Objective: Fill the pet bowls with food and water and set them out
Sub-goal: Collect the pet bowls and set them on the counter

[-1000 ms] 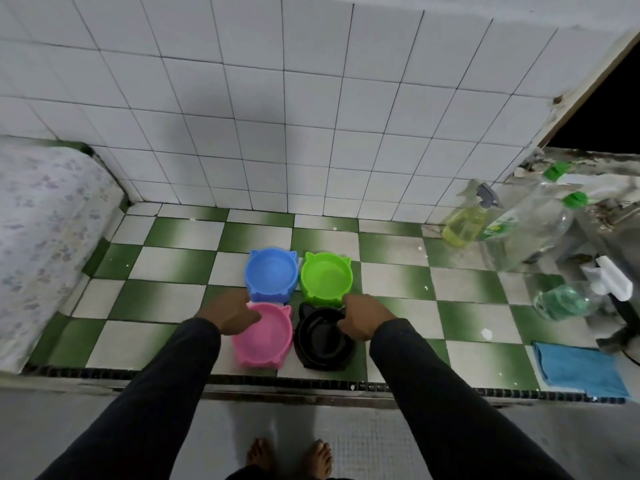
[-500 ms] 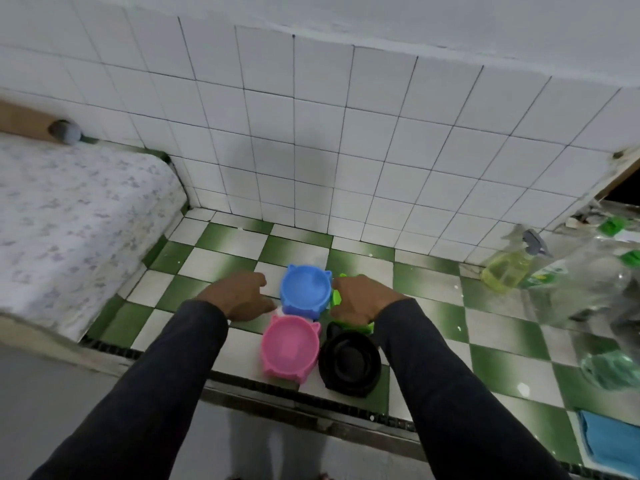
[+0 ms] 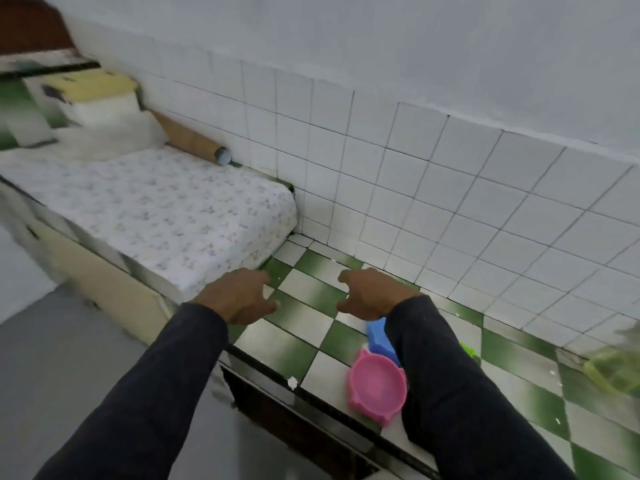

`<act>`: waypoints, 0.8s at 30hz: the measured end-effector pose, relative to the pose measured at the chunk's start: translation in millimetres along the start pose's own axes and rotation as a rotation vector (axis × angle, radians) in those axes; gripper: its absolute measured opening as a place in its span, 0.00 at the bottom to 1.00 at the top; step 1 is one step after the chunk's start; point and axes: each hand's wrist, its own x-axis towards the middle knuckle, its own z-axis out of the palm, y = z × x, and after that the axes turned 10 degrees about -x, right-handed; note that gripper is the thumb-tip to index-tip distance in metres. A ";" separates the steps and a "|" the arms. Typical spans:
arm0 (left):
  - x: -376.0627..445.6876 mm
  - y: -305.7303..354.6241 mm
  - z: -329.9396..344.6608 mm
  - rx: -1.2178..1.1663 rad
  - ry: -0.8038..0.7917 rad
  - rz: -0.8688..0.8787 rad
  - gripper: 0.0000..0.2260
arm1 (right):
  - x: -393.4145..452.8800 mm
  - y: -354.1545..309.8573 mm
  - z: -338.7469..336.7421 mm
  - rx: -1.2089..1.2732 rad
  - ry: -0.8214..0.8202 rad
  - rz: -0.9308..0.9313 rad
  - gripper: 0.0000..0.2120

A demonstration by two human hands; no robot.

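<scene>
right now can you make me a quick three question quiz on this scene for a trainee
1. True or false: the left hand is holding the pink bowl.
2. Which bowl is partly hidden behind the right sleeve?
A. the blue bowl
B. the pink bowl
C. a red bowl
3. Fill in the blank: the pink bowl sits on the green and white tiled ledge and inside it looks ____.

Key:
1. False. Both the left hand and the right hand hover over the tiles with fingers loosely curled, holding nothing.
2. A
3. empty
</scene>
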 end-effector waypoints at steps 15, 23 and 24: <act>-112.3 -260.7 -84.5 -0.178 0.228 -0.376 0.33 | 81.8 -278.8 -76.3 -0.106 0.040 -0.409 0.30; -170.0 -363.5 -90.9 -0.261 0.307 -0.634 0.32 | 133.3 -415.8 -76.8 -0.204 -0.012 -0.648 0.32; -176.0 -376.0 -90.5 -0.262 0.319 -0.666 0.31 | 138.6 -432.3 -77.1 -0.217 -0.022 -0.681 0.31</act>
